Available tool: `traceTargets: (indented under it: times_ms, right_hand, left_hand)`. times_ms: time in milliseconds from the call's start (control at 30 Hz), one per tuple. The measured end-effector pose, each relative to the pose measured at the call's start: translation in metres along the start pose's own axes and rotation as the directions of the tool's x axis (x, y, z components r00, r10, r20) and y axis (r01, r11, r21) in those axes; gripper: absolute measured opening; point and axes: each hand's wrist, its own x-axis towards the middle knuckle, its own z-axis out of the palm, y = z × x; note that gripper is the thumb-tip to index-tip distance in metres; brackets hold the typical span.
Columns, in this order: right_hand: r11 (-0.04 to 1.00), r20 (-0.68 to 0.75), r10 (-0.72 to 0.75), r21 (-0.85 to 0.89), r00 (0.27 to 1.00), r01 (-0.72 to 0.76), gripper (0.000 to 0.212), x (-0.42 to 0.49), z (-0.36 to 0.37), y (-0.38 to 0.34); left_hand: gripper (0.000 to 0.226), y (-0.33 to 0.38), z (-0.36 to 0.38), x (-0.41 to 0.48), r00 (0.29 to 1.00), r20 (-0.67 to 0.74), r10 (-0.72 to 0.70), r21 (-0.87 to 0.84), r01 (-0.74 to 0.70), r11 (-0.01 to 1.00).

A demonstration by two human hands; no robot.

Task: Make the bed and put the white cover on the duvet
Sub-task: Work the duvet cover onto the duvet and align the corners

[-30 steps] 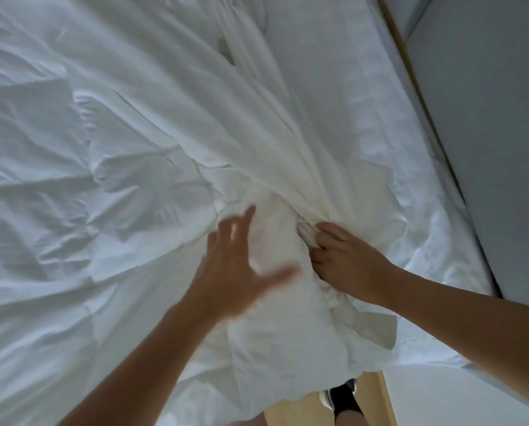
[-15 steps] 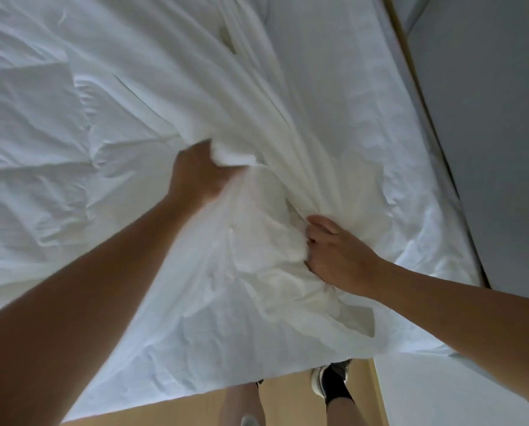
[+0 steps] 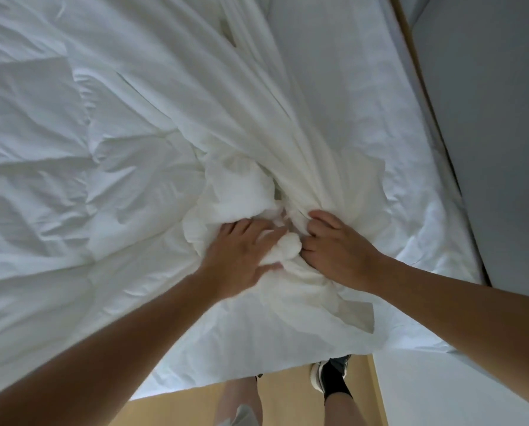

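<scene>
The white duvet (image 3: 72, 179) lies rumpled across the left of the bed. The creamier white cover (image 3: 257, 118) runs in long folds from the top centre down to a gathered bunch near the bed's foot. My right hand (image 3: 340, 247) grips that gathered cover, fingers curled into the folds. Just left of it, my left hand (image 3: 241, 253) closes over a puffy lump of duvet, fingers on top and thumb below. The two hands almost touch. The cover's opening is hidden in the bunch.
Bare mattress sheet (image 3: 333, 72) shows on the bed's right side. A wooden frame edge (image 3: 410, 56) and a grey wall (image 3: 487, 118) run along the right. Below the bed's foot are wooden floor (image 3: 287, 401) and my feet (image 3: 330, 376).
My left hand let go of the fabric it had lifted up and to the left, came back down and now grips the lump beside my right hand. The right hand kept its hold.
</scene>
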Motion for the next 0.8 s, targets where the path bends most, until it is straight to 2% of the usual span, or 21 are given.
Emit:
traceTargets:
  times_ms: [67, 100, 133, 200, 233, 300, 367, 433, 533, 667, 733, 800]
  right_hand:
    - [1.0, -0.006, 0.019, 0.008, 1.0, -0.019, 0.026, 0.0, -0.001, -0.001]
    - [1.0, -0.013, 0.024, 0.005, 1.0, -0.024, 0.027, 0.0, -0.002, -0.001]
    - [1.0, -0.028, 0.028, 0.006, 0.999, -0.028, 0.027, 0.001, -0.002, -0.003]
    - [0.999, -0.082, 0.053, 0.014, 0.995, -0.052, 0.028, 0.005, -0.003, -0.01]
    - [0.997, -0.102, 0.07, 0.022, 0.992, -0.068, 0.029, 0.007, -0.003, -0.013]
    - [0.996, -0.13, 0.088, 0.036, 0.988, -0.084, 0.031, 0.007, -0.002, -0.017]
    - [0.996, -0.149, 0.084, 0.027, 0.985, -0.081, 0.035, 0.001, 0.0, -0.014]
    - [0.998, -0.167, 0.07, 0.013, 0.983, -0.069, 0.036, -0.004, 0.001, -0.008]
    - [0.998, -0.201, 0.058, 0.015, 0.978, -0.057, 0.039, -0.008, 0.003, -0.002]
    - [0.998, -0.23, 0.058, 0.003, 0.971, -0.059, 0.03, -0.011, 0.006, 0.0]
    - [0.997, -0.233, 0.078, 0.024, 0.969, -0.075, 0.031, -0.012, 0.008, 0.001]
    - [0.995, -0.237, 0.089, 0.056, 0.968, -0.078, 0.029, -0.014, 0.009, 0.003]
  left_hand:
    - [0.042, -0.008, 0.003, 0.031, 0.998, -0.054, 0.038, -0.022, -0.039, 0.999]
    - [0.04, -0.012, 0.0, 0.047, 0.995, -0.092, 0.024, -0.056, -0.029, 0.998]
    - [0.043, -0.017, -0.006, 0.061, 0.994, -0.099, -0.047, -0.094, 0.038, 0.995]
    - [0.044, -0.034, -0.018, 0.084, 0.978, -0.03, -0.206, -0.106, 0.201, 0.974]
    - [0.041, -0.038, -0.022, 0.091, 0.971, 0.063, -0.233, -0.091, 0.238, 0.967]
    - [0.036, -0.029, -0.023, 0.096, 0.954, 0.231, -0.193, -0.096, 0.22, 0.971]
    - [0.036, -0.003, -0.019, 0.089, 0.92, 0.38, -0.099, -0.088, 0.142, 0.986]
    - [0.035, 0.013, -0.013, 0.08, 0.891, 0.453, 0.016, -0.074, 0.02, 0.997]
    - [0.029, 0.01, -0.013, 0.083, 0.851, 0.517, 0.098, -0.128, -0.036, 0.991]
    - [0.022, 0.007, -0.019, 0.089, 0.728, 0.66, 0.185, -0.119, -0.142, 0.983]
    - [0.023, 0.009, -0.017, 0.09, 0.727, 0.662, 0.183, -0.139, -0.121, 0.983]
    - [0.019, 0.011, -0.017, 0.09, 0.779, 0.614, 0.13, -0.217, 0.009, 0.976]
